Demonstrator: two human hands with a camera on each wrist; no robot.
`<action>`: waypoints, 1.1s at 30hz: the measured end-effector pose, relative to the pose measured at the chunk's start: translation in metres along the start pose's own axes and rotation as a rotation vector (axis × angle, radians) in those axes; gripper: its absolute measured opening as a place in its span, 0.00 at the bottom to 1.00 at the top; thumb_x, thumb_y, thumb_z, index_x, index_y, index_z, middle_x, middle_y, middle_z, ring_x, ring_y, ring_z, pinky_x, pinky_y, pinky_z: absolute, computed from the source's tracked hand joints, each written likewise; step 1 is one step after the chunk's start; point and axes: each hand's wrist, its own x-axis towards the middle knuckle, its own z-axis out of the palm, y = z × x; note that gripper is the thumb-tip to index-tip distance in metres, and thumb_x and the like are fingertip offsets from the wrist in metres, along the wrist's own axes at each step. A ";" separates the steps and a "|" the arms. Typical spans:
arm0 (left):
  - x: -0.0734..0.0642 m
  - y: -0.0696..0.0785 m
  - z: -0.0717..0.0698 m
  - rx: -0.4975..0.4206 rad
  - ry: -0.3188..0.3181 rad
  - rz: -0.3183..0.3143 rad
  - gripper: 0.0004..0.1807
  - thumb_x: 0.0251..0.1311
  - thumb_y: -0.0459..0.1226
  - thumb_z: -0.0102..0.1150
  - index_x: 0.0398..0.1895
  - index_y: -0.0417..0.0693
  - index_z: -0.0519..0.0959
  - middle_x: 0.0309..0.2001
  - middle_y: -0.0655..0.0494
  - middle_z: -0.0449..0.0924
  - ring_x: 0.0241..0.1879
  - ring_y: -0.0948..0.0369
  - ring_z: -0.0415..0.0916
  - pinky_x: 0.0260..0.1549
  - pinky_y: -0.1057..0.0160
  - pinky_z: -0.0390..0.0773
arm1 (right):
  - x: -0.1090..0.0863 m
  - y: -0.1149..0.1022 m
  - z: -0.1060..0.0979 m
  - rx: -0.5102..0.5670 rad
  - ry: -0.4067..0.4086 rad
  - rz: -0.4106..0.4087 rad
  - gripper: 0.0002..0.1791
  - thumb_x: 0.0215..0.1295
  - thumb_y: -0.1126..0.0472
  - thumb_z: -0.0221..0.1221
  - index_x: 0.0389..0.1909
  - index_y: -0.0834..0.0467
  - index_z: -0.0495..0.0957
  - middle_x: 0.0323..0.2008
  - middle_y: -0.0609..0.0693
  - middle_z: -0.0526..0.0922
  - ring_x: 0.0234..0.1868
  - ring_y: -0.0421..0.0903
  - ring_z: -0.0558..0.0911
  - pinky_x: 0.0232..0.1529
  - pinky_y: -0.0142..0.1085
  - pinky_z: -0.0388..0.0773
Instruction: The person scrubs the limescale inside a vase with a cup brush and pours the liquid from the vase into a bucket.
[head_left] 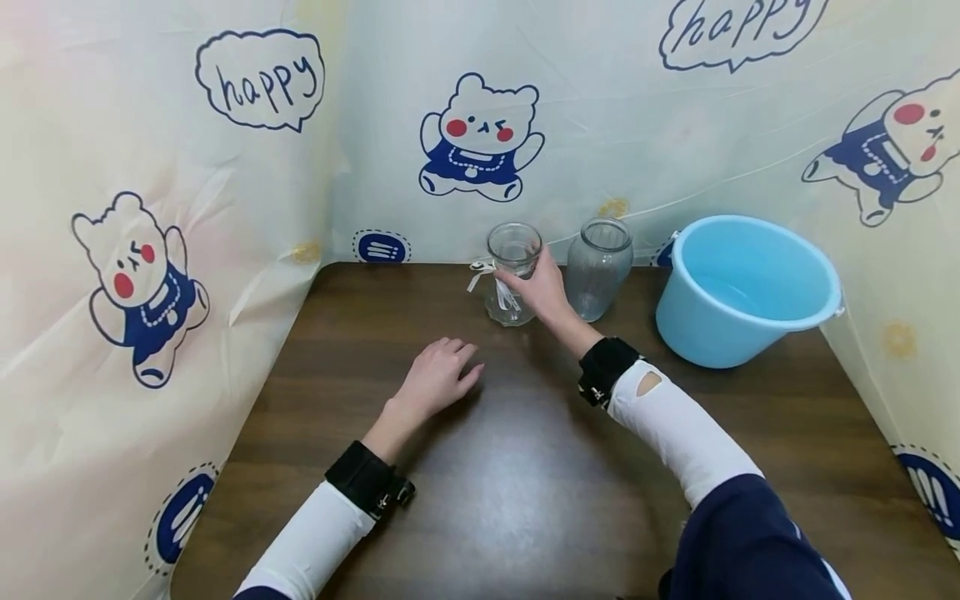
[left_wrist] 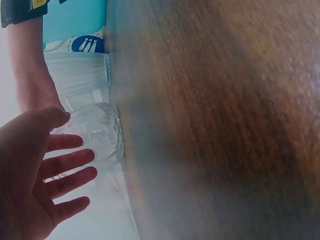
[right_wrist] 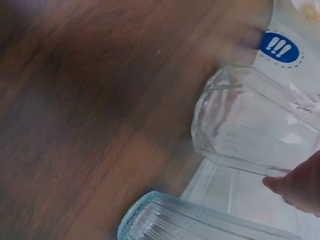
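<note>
Right grip (head_left: 543, 287) holds clear faceted glass jar (right_wrist: 245, 120); left grip (head_left: 437, 375) relaxed, empty. Rightward drift could knock bluish ribbed glass jar (head_left: 599, 273) alongside.

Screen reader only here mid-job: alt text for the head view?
A right hand grips a ribbon-tied glass jar at the back of a brown table. To the jar's right stand a second glass jar and a light-blue bucket; the left hand, holding nothing, is nearer the camera.
</note>
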 end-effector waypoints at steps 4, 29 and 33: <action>0.001 0.003 0.003 -0.006 0.010 -0.006 0.21 0.66 0.48 0.53 0.50 0.43 0.82 0.44 0.49 0.84 0.47 0.53 0.77 0.58 0.50 0.73 | -0.012 -0.003 -0.009 -0.029 -0.006 -0.009 0.50 0.57 0.42 0.64 0.71 0.65 0.55 0.66 0.63 0.66 0.67 0.54 0.65 0.65 0.48 0.66; 0.004 0.001 -0.003 -0.035 0.050 -0.021 0.20 0.66 0.48 0.53 0.51 0.45 0.82 0.45 0.50 0.84 0.45 0.52 0.77 0.44 0.49 0.78 | -0.130 0.022 -0.073 -0.433 -0.209 -0.187 0.21 0.67 0.55 0.56 0.56 0.61 0.75 0.52 0.57 0.80 0.52 0.50 0.78 0.52 0.49 0.78; 0.000 0.004 -0.003 -0.042 0.044 -0.014 0.20 0.66 0.49 0.52 0.51 0.45 0.82 0.45 0.50 0.84 0.45 0.52 0.77 0.44 0.49 0.78 | -0.147 0.030 -0.087 -0.443 -0.216 -0.196 0.20 0.66 0.56 0.57 0.55 0.63 0.76 0.50 0.58 0.81 0.50 0.52 0.79 0.49 0.51 0.79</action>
